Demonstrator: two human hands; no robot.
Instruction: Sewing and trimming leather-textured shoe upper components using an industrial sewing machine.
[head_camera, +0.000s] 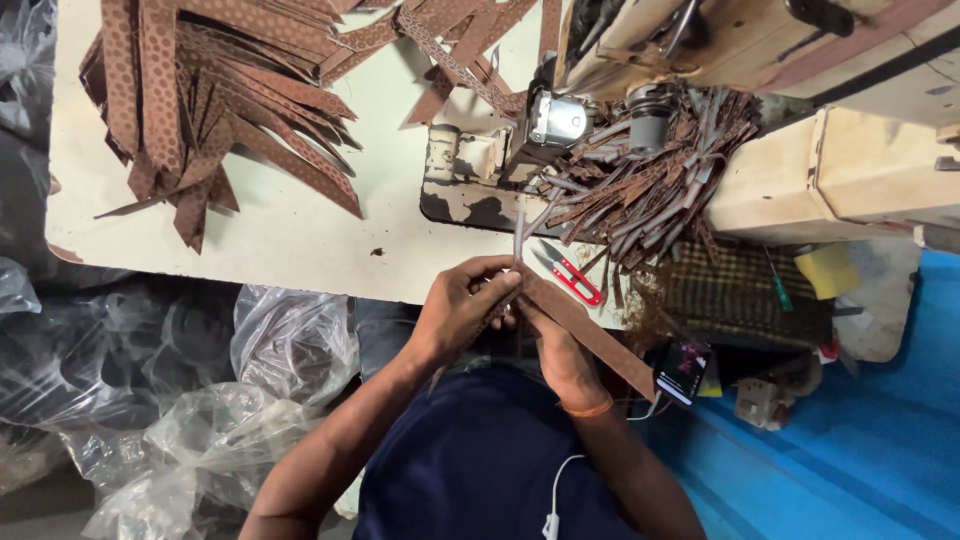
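My left hand (462, 305) and my right hand (556, 350) meet at the table's near edge, both pinching a long brown strap (600, 340) that slants down to the right. A thin strip rises from my fingers toward the sewing machine head (556, 120). Red-handled snips (572, 278) lie just right of my hands.
A pile of perforated brown straps (220, 110) covers the pale table (300, 240) at left. Narrow trimmed strips (650, 190) are heaped under the machine. Clear plastic bags (200, 420) lie on the floor at left. A phone (683, 368) rests at right, above blue flooring (830, 470).
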